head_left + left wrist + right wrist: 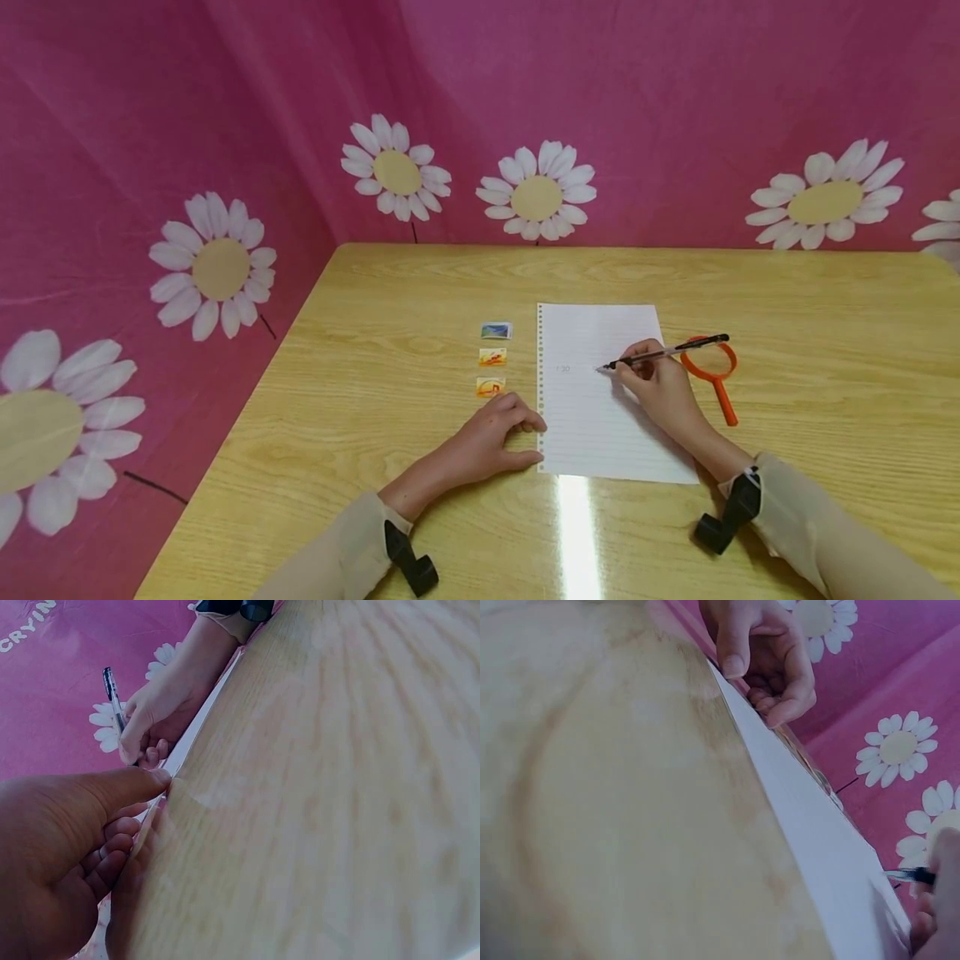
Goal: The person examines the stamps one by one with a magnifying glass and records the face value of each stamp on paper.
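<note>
In the head view a lined sheet of paper [592,442] with punched holes along its left edge lies on the table. My right hand [663,392] pinches a black-capped clear pen [678,347], its tip at the sheet's upper middle. Left of that tip are a few faint written marks [563,368]. My left hand [495,437] rests beside the sheet, thumb and fingertips at its left edge, fingers loosely bent. The left wrist view has the left thumb [139,784] at the paper's edge. In the right wrist view the pen [911,875] points at the white sheet [802,817].
Three small picture stamps stand in a column left of the sheet: a blue one [497,331], a yellow-orange one [492,357] and another yellow-orange one [490,386] by the left knuckles. An orange magnifying glass [724,402] lies right of the right hand. Pink flowered cloth [637,108] hangs behind the wooden table [390,350].
</note>
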`<action>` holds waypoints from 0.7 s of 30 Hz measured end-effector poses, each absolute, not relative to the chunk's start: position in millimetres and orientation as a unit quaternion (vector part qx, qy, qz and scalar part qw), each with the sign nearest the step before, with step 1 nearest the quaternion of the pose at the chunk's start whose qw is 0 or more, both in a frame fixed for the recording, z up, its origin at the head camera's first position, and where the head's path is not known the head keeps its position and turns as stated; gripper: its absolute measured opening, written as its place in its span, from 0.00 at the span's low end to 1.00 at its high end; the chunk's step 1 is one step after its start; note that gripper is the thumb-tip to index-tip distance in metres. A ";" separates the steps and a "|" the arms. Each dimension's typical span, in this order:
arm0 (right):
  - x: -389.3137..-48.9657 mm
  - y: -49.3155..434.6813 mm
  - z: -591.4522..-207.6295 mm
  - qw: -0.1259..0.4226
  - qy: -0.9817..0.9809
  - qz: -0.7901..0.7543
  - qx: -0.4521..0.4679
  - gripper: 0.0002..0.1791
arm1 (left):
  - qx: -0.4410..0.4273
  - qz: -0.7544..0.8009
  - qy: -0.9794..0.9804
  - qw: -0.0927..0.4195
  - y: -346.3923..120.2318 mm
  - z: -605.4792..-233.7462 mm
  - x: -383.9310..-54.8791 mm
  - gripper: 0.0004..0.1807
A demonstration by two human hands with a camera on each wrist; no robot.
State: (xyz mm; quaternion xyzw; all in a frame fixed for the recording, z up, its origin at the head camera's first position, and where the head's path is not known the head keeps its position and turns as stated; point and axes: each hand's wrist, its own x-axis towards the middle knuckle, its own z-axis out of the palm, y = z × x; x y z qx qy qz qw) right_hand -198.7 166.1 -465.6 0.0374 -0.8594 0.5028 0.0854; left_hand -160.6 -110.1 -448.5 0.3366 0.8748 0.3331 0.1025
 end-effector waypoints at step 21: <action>-197.5 165.4 -466.9 0.101 -0.865 0.491 0.030 0.08 | 0.345 0.327 0.875 0.093 -110.0 -450.6 -161.0 0.15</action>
